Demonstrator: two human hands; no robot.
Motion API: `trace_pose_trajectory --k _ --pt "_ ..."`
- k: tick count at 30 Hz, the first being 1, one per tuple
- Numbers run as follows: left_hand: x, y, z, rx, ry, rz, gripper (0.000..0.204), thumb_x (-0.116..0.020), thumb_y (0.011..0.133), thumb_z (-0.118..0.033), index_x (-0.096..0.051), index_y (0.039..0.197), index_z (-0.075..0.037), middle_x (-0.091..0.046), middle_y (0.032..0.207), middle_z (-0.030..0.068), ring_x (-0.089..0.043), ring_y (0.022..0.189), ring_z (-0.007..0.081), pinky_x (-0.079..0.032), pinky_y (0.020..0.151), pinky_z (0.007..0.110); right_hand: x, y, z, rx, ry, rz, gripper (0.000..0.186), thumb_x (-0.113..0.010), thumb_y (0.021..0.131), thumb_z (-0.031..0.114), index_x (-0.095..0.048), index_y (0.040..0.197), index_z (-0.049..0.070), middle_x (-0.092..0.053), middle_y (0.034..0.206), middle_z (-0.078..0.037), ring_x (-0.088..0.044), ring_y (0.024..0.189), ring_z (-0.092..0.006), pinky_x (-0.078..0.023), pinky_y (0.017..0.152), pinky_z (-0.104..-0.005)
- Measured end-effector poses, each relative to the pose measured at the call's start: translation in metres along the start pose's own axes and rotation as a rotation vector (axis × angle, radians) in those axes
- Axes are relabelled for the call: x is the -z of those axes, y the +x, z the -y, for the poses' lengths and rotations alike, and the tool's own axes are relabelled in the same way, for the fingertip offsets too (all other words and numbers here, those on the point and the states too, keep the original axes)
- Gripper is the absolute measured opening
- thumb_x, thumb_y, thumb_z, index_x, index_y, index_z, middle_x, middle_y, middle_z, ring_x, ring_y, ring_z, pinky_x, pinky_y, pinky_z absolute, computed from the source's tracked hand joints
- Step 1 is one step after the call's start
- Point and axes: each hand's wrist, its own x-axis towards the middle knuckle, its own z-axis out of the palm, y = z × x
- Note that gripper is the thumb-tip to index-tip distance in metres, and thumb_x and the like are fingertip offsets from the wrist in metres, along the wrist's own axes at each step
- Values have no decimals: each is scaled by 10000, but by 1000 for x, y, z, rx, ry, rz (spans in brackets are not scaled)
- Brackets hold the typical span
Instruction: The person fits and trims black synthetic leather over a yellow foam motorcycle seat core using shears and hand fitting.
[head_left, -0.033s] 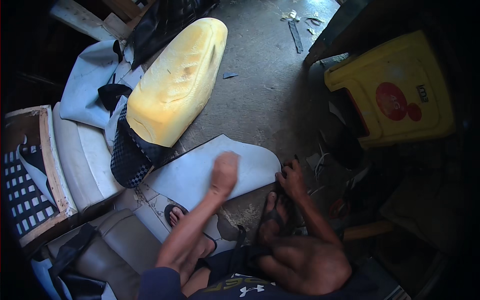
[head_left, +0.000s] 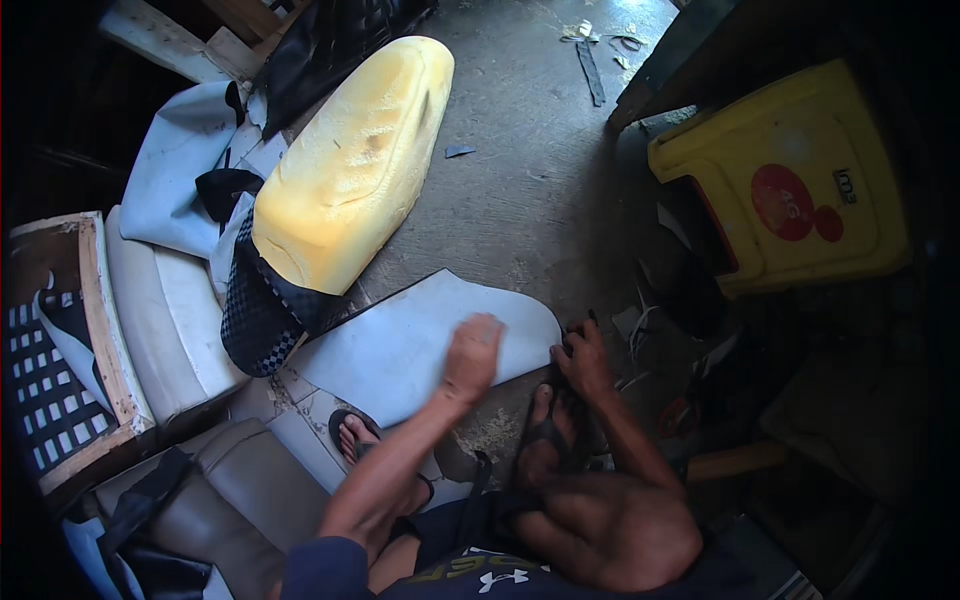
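Observation:
A pale, smooth sheet of material (head_left: 400, 345) with a rounded right end lies on the floor before my feet. My left hand (head_left: 473, 352) is over its middle, slightly smeared by motion; its fingers do not show clearly. At the sheet's right edge is my right hand (head_left: 585, 358), its fingers curled in. A small dark thing juts out above those fingers, too dim to name. Just beyond the sheet rests a long yellow foam seat pad (head_left: 360, 165), shaped like a motorcycle seat. Black checkered material (head_left: 262, 310) wraps its near end.
A yellow plastic stool (head_left: 830, 180) lies tipped at the right. On the left are a wooden frame with webbing (head_left: 90, 330), a pale cushion (head_left: 165, 310) and folded light-blue material (head_left: 180, 165). Brown padded cushions (head_left: 255, 480) sit at lower left. Scraps lie on the dark floor (head_left: 520, 190).
My left hand has shifted a little to the right across the pale sheet. My right hand stays at the sheet's edge.

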Motion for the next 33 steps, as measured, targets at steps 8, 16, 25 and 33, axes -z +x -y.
trace_pose_trajectory --k 8,16,25,33 --pt "-55 -8 -61 28 -432 118 293 -609 861 -129 -676 1143 -87 -641 1169 95 -595 1204 301 -432 1022 458 13 -9 -6 -62 60 26 213 -787 816 102 -718 956 -43 -619 1193 -203 -626 1131 -387 -512 972 -435" --pt "-52 -10 -69 -133 -228 173 442 -639 815 -169 -685 1254 -189 -571 1169 40 -536 1213 229 -378 1014 433 57 -41 -39 -208 -4 -22 310 -801 830 123 -715 1104 3 -669 1087 -147 -677 1054 -317 -540 923 -397" --pt "-55 -18 -53 -152 -58 177 470 -665 825 -184 -673 1293 -220 -545 1208 37 -497 1253 214 -321 1069 503 91 -156 -163 -370 -717 -381 356 -587 961 379 -740 1042 68 -713 881 -185 -665 778 -391 -518 693 -554" --pt "-53 -22 -63 -73 -97 226 437 -646 865 -139 -678 1288 -245 -542 1223 36 -489 1292 216 -171 1155 650 81 -197 -182 -287 -1013 -294 350 -602 977 339 -684 949 0 -650 829 -182 -597 690 -356 -480 633 -513"
